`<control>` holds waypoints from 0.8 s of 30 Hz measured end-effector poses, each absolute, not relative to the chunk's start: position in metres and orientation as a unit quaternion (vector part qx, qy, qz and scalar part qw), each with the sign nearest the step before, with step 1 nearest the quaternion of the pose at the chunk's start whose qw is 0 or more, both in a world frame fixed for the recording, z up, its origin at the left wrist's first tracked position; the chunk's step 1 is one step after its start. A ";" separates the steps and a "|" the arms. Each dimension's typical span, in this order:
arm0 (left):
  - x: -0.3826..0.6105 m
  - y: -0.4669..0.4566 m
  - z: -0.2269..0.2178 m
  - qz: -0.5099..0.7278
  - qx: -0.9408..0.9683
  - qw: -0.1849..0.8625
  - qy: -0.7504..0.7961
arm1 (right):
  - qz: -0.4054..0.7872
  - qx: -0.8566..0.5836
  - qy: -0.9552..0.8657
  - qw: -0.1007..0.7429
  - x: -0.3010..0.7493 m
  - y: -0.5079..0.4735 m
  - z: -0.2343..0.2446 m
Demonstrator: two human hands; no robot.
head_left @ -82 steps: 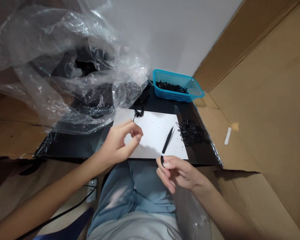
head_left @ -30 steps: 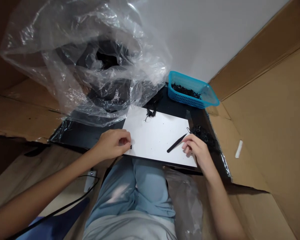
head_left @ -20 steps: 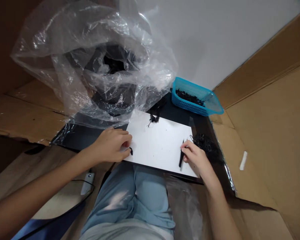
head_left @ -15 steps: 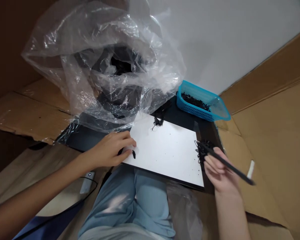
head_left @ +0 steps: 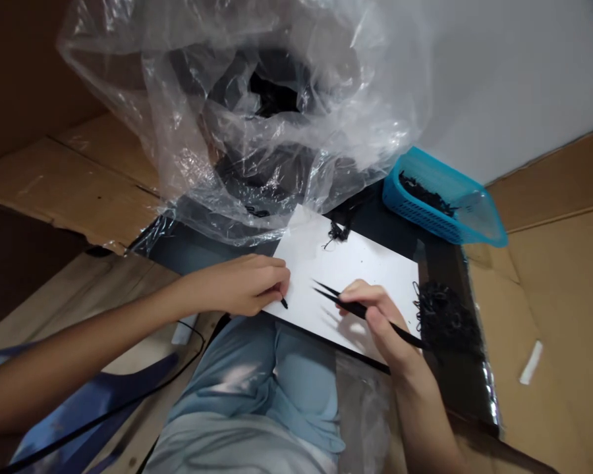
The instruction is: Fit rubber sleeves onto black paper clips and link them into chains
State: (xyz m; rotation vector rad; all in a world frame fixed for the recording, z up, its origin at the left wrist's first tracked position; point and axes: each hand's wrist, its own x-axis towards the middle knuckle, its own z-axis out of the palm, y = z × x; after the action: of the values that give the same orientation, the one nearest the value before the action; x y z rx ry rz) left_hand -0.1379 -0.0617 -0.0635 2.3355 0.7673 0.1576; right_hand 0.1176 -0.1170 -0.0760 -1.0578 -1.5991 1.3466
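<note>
Tweezers (head_left: 356, 309) swung from lower right to center, gripped in right hand (head_left: 384, 334), coming nearer the bit (head_left: 284, 303) left hand (head_left: 250, 284) pinched.

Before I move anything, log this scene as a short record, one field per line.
Left hand: fingertips of the left hand at one end of a small black piece; grip unclear
Right hand: right hand holds black tweezers, tips apart
Surface: white sheet on a dark tabletop
Right of sheet: tangled black loops
Far edge of sheet: smaller black tangle
Container: blue plastic basket with black pieces inside
Behind: crumpled clear plastic bag
</note>
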 end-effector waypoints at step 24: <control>-0.130 -0.055 -0.061 0.016 0.880 0.371 0.297 | 0.280 -0.395 -0.835 0.262 0.088 -0.117 -0.066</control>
State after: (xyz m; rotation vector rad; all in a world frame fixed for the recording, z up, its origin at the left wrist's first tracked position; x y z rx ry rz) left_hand -0.1302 -0.0549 -0.0606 2.2562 0.7617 0.0421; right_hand 0.0885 -0.1173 -0.0660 -1.0687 -2.2581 0.7580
